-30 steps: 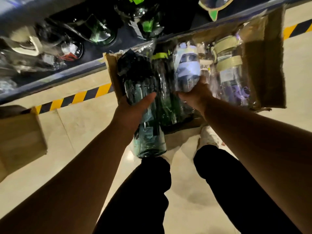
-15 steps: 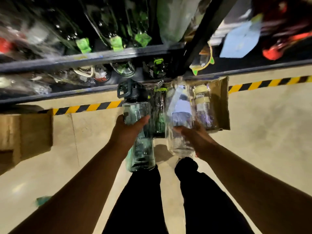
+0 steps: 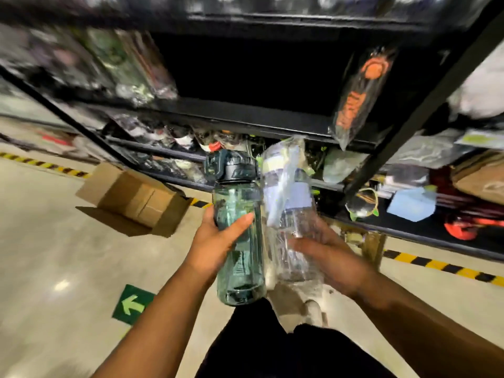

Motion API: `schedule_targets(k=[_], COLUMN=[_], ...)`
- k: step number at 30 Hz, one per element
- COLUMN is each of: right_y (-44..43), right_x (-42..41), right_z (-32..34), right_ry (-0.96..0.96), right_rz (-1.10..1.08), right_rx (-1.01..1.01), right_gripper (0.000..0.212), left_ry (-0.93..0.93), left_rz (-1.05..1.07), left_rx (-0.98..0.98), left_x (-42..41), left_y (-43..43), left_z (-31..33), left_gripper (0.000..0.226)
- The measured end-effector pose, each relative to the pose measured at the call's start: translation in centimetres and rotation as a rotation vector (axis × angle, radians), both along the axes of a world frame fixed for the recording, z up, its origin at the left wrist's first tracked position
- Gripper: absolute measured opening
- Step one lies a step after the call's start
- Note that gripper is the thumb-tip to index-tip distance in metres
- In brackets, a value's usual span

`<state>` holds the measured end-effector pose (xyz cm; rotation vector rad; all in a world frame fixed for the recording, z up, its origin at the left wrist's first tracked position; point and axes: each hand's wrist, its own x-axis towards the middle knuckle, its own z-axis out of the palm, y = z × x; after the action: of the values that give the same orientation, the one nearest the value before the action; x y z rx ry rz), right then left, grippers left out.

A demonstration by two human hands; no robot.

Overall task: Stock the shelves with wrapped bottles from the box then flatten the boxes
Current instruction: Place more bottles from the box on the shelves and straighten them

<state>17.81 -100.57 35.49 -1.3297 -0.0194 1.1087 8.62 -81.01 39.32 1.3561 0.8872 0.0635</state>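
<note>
change: view is swinging up from the brown cardboard box (image 3: pixel 372 245) to the black metal shelving (image 3: pixel 245 115) | left hand (image 3: pixel 215 241) is gripping an upright teal translucent plastic bottle (image 3: pixel 237 214) | right hand (image 3: pixel 327 252) is clasping a clear film-wrapped bottle (image 3: pixel 291 211) just beside it | task: shelf placement is likely beginning

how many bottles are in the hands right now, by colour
green bottle: 1, held in the left hand
clear bottle with lilac band: 1, in plastic wrap, held in the right hand
total: 2
</note>
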Motion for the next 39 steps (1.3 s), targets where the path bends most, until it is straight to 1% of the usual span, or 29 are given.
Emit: schedule_targets(k=[2, 3, 6, 8, 10, 12, 15, 19, 20, 22, 24, 25, 26, 29, 32, 33, 34, 36, 37, 39], right_y=[0.2, 0.5, 1.6, 2.9, 4.4, 6.1, 9.2, 14.7, 16.2, 19.3, 22.4, 23.9, 25.3, 28.7, 30.5, 31.0, 31.5, 32.7, 33.4, 34.8], right_x=[-0.2, -0.5, -1.1, -1.6, -1.9, -2.3, -2.6, -3.4, -3.6, -4.2, -4.8, -5.0, -5.3, -5.3, -4.7, -4.3, -3.7, -2.3, -1.5, 0.2], right_z=[3.1, 4.5, 6.8, 7.7, 8.0, 8.5, 8.7, 8.9, 8.9, 8.6, 8.0, 7.6, 7.5, 6.6, 6.6, 6.6, 6.5, 6.1, 5.6, 4.7], right_ry=[-0.056, -0.096, -0.163, -0.188, -0.202, -0.231, -0.255, -0.305, -0.304, -0.316, -0.324, -0.323, -0.323, -0.307, -0.268, -0.267, -0.26, -0.232, -0.221, -0.239], right_rz=[0.048, 0.061, 0.133, 0.125, 0.144, 0.175, 0.186, 0.175, 0.162, 0.144, 0.091, 0.056, 0.025, -0.053, -0.125, -0.123, -0.116, -0.114, -0.114, -0.119], right_rx=[0.057, 0.067, 0.1, 0.11, 0.127, 0.123, 0.066, -0.015, -0.028, -0.029, -0.049, -0.054, -0.056, -0.063, -0.044, -0.042, -0.04, -0.04, -0.042, -0.061], right_gripper=[0.061, 0.054, 0.058, 0.055, 0.063, 0.069, 0.068, 0.079, 0.079, 0.07, 0.071, 0.071, 0.071, 0.07, 0.058, 0.057, 0.062, 0.077, 0.082, 0.079], left_ry=[-0.051, -0.076, -0.144, -0.179, -0.197, -0.207, -0.216, -0.218, -0.207, -0.2, -0.185, -0.177, -0.186, -0.22, -0.22, -0.208, -0.185, -0.125, -0.103, -0.09], left_rz=[0.021, 0.035, 0.104, 0.117, 0.121, 0.132, 0.147, 0.123, 0.11, 0.093, 0.062, 0.034, 0.006, -0.075, -0.115, -0.122, -0.119, -0.11, -0.111, -0.119], left_rx=[0.015, 0.018, 0.042, 0.054, 0.057, 0.062, 0.07, 0.047, 0.052, 0.086, 0.1, 0.091, 0.073, 0.032, 0.065, 0.089, 0.104, 0.113, 0.117, 0.134], left_x=[-1.3, -1.8, -3.3, -4.0, -4.6, -5.1, -5.7, -6.4, -6.5, -6.6, -6.9, -6.9, -7.0, -6.9, -6.0, -5.5, -4.9, -3.3, -2.5, -0.8], left_y=[-0.1, -0.1, 0.4, 1.4, 2.7, 4.2, 7.0, 12.5, 14.2, 17.7, 21.1, 22.7, 24.0, 27.3, 29.4, 29.9, 30.6, 31.9, 32.6, 33.9], left_z=[2.7, 3.9, 6.1, 6.9, 7.3, 7.4, 7.0, 6.1, 5.8, 5.7, 5.7, 5.9, 5.9, 6.0, 6.3, 6.3, 6.1, 5.9, 5.7, 5.1], left_gripper=[0.075, 0.077, 0.073, 0.069, 0.067, 0.071, 0.076, 0.068, 0.07, 0.083, 0.096, 0.098, 0.094, 0.068, 0.037, 0.028, 0.025, 0.026, 0.026, 0.026])
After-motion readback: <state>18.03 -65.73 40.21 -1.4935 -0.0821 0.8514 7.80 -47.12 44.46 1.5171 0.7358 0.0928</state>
